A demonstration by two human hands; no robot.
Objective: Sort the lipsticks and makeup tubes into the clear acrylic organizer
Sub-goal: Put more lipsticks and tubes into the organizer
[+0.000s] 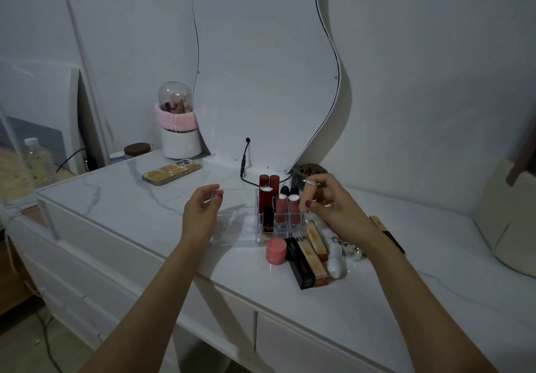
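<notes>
Two hands (203,213) (327,201) at organizer (232,227); four tubes (304,262) loose.

The organizer (232,221) under my left hand (201,213) is clear, glossy acrylic, nearly invisible against the polished white marble-look tabletop (121,195). The tubes (285,208) standing in it are shiny plastic, red and dusty pink. Near me lies a glossy black and gold tube (301,262) beside a smooth pink jar (275,250). Far left, a fluffy pink cloth band (177,123) wraps a clear-domed holder (178,120); the phone (171,171) case gleams.
</notes>
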